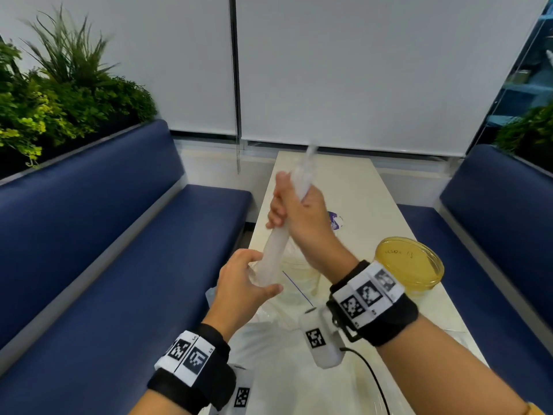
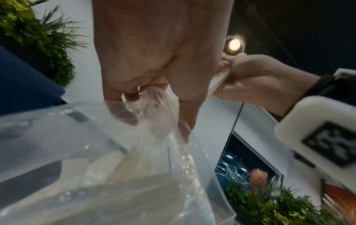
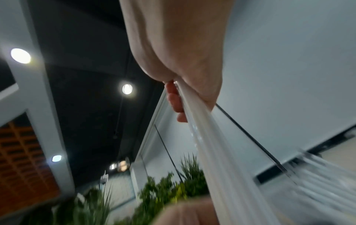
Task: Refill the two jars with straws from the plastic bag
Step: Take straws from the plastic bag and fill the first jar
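Right hand (image 1: 299, 217) fisted round the straws (image 1: 276, 247), left hand (image 1: 245, 283) pinching the plastic bag (image 2: 154, 152) mouth; bundle could fan out and spill near the table's left edge.

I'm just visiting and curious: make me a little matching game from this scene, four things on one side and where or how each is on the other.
Things:
1. bundle of straws
2. right hand
3. left hand
4. yellow-lidded jar

States:
a. stands on the table, to the right of the hands
b. grips the bundle high up
c. white, held upright over a clear jar
d. holds the plastic bag at the bundle's lower end

Pairs: 1-c, 2-b, 3-d, 4-a
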